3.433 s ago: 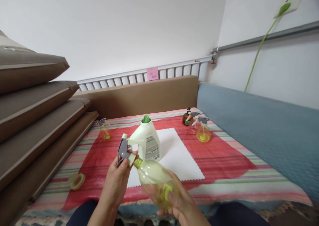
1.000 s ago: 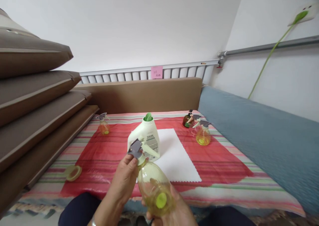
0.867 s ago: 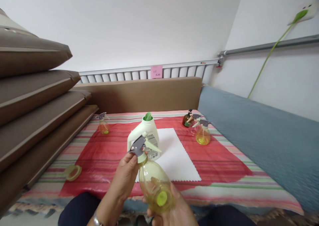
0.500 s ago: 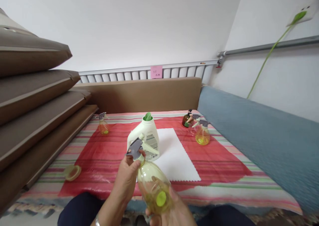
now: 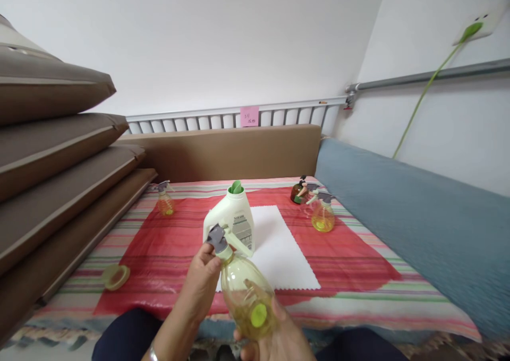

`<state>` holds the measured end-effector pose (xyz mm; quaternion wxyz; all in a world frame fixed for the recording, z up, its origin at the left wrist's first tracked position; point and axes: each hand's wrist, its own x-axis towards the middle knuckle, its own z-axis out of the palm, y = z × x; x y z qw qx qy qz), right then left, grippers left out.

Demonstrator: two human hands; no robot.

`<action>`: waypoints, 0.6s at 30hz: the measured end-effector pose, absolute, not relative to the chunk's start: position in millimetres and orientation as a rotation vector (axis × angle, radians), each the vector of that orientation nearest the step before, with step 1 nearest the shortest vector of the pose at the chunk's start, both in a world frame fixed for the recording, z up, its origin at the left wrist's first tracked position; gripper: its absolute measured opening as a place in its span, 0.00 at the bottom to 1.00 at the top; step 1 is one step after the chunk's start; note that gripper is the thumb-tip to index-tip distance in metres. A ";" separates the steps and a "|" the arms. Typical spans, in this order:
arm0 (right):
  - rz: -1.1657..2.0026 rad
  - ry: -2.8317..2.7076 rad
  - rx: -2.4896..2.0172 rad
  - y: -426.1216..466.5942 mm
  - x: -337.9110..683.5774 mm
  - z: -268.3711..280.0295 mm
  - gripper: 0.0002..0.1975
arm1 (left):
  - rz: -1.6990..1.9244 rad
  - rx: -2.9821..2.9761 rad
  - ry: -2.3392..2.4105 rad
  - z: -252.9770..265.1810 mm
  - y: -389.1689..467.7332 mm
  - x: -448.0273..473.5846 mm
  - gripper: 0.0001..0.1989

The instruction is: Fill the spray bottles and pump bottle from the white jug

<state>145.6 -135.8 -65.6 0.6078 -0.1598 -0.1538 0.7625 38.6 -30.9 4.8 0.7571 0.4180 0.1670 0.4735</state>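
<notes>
A clear yellow spray bottle (image 5: 243,276) is tilted in front of me, some liquid and a bright yellow-green disc in its lower part. My left hand (image 5: 205,276) has its fingers closed around the grey and cream spray head (image 5: 219,239). Cradling the bottle's base from below and the right is my right hand (image 5: 274,329), its fingers wrapped round and partly seen through the plastic. Just behind stands a white jug (image 5: 235,212) with a green piece in its open mouth. The spray head overlaps the jug's lower front in view.
A white scalloped sheet (image 5: 279,249) lies on red plastic (image 5: 159,255). More spray bottles stand at right, including a yellow one (image 5: 323,217), near a dark brown bottle (image 5: 297,192); another spray bottle (image 5: 166,202) is at left. A pale round cap (image 5: 115,277) lies front left. Stacked cushions (image 5: 59,159) border the left.
The spray head has turned slightly in my left hand's fingers. Both hands stay on the bottle, and the other objects have not moved.
</notes>
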 end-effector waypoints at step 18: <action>1.854 -0.467 -0.321 -133.1 145.7 -87.4 0.35 | 0.951 0.918 0.387 7.9 -24.4 30.8 0.20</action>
